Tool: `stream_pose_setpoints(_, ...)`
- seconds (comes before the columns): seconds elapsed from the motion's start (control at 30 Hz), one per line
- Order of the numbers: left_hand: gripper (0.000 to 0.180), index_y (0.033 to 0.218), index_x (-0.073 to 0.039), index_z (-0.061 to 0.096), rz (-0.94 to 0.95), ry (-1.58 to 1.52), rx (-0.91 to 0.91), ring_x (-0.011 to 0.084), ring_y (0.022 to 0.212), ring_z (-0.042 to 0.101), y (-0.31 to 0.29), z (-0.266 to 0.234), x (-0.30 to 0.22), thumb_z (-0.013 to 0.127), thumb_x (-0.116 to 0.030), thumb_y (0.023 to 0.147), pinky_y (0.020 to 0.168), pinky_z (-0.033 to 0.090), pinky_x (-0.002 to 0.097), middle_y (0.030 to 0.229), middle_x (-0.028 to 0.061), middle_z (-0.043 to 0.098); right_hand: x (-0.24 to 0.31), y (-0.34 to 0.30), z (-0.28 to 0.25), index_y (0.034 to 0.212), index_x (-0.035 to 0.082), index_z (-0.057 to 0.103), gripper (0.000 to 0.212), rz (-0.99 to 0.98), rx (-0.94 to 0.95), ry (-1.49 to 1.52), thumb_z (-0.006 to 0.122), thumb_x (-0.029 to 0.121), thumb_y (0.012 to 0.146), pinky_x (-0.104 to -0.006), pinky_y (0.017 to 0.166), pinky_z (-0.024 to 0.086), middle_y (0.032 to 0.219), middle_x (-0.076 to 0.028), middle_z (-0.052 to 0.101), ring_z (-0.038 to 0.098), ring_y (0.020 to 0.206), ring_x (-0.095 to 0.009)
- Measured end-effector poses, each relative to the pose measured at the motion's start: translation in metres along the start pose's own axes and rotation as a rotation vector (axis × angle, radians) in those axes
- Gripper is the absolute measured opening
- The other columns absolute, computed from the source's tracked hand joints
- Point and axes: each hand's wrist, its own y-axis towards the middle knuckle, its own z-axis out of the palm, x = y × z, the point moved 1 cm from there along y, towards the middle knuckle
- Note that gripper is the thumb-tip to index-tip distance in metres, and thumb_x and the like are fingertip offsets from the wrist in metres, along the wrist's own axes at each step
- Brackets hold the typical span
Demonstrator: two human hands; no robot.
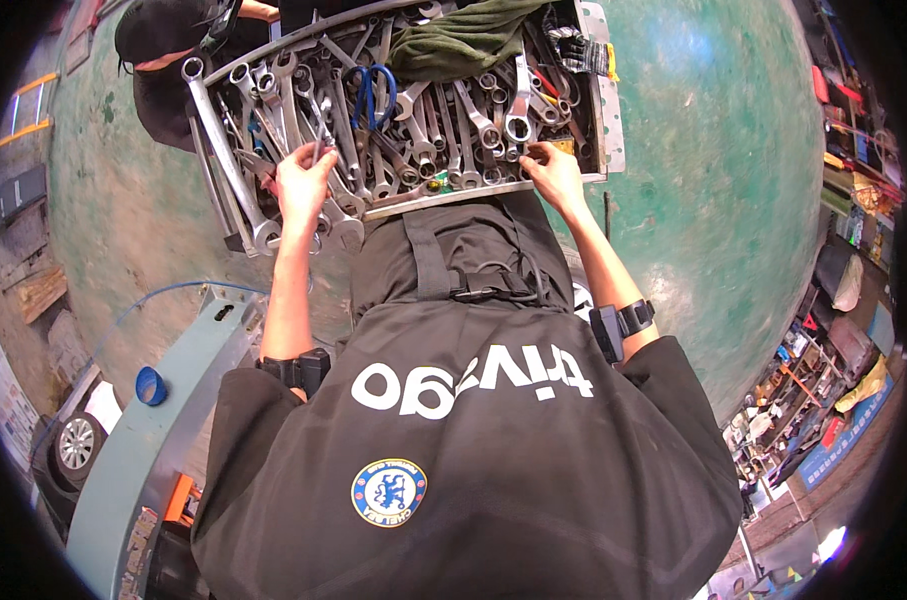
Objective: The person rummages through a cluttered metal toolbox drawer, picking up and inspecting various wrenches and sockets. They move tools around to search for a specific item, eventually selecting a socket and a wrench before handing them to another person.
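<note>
Head view, looking down over a black shirt (473, 470) at a metal tray (601, 110) heaped with wrenches.

Left hand (303, 185): closed around a slim steel wrench (318, 150), fingers wrapped about the lower end of the shank, the rest sticking up out of the grip over the left part of the tray. Right hand (555, 172): at the near right corner of the tray, fingertips (535, 153) down among the tools; whether pinching anything or only resting, cannot tell.

Around the hands: a tangle of ring and open-ended wrenches (423, 140) lying crosswise, long ones (223, 160) hanging over the left rim, blue-handled pliers (373, 90) in the middle, a green cloth (453, 40) bunched at the far side, a striped glove (578, 50) at the far right corner. Green floor (713, 170) beneath. Dark wristbands (628, 320) on both forearms.

Handling, as a judgement: held wrench stiff, solid steel, light enough for one hand but dense for its size; bare polished metal, probably oily, so likely to slip. Best taken mid-shank, where flat faces give purchase and the weight balances; heads at either end awkward to pinch. Not fragile. Neighbours interlocked, so likely to snag or drag along when one is lifted straight out.
</note>
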Motion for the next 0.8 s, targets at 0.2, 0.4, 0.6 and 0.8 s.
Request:
stream_pose_setpoints(0.2, 0.027, 0.1, 0.001, 0.068, -0.019, -0.057, 0.106, 0.0035, 0.059, 0.053, -0.008, 0.027, -0.002, 0.07, -0.019, 0.083, 0.057, 0.041, 0.0213, 0.077, 0.0022, 0.071, 0.025, 0.006, 0.019, 0.101, 0.005, 0.07, 0.042, 0.047, 0.138, 0.13, 0.071, 0.036, 0.074, -0.0343, 0.08, 0.052, 0.09, -0.014, 0.071, 0.069, 0.086, -0.025)
stream_pose_setpoints(0.4, 0.024, 0.102, 0.002, 0.066, 0.053, -0.075, 0.224, 0.0013, 0.061, 0.048, -0.013, 0.066, -0.027, 0.066, -0.018, 0.088, 0.058, 0.037, 0.0182, 0.083, 0.0042, 0.072, 0.06, -0.011, 0.035, 0.097, 0.005, 0.071, 0.041, -0.052, -0.073, -0.278, 0.071, 0.038, 0.072, -0.0437, 0.08, 0.052, 0.087, -0.018, 0.068, 0.067, 0.088, -0.033)
stream_pose_setpoints(0.6, 0.026, 0.096, 0.003, 0.067, 0.093, 0.025, 0.324, 0.0023, 0.05, 0.045, -0.011, 0.101, -0.035, 0.066, -0.022, 0.087, 0.046, 0.033, 0.0206, 0.079, 0.0041, 0.071, 0.055, -0.001, 0.044, 0.091, 0.006, 0.073, 0.031, 0.119, -0.074, -0.132, 0.069, 0.031, 0.072, -0.0397, 0.077, 0.053, 0.082, -0.016, 0.07, 0.069, 0.081, -0.031)
stream_pose_setpoints(0.8, 0.046, 0.089, 0.002, 0.066, 0.028, 0.142, 0.35, 0.0075, 0.047, 0.048, 0.002, 0.167, -0.031, 0.073, -0.043, 0.08, 0.041, 0.037, 0.0251, 0.059, 0.0008, 0.055, 0.03, 0.011, 0.044, 0.092, 0.008, 0.075, 0.035, 0.255, 0.104, 0.296, 0.076, 0.031, 0.066, -0.0324, 0.077, 0.052, 0.084, -0.011, 0.072, 0.069, 0.08, -0.02)
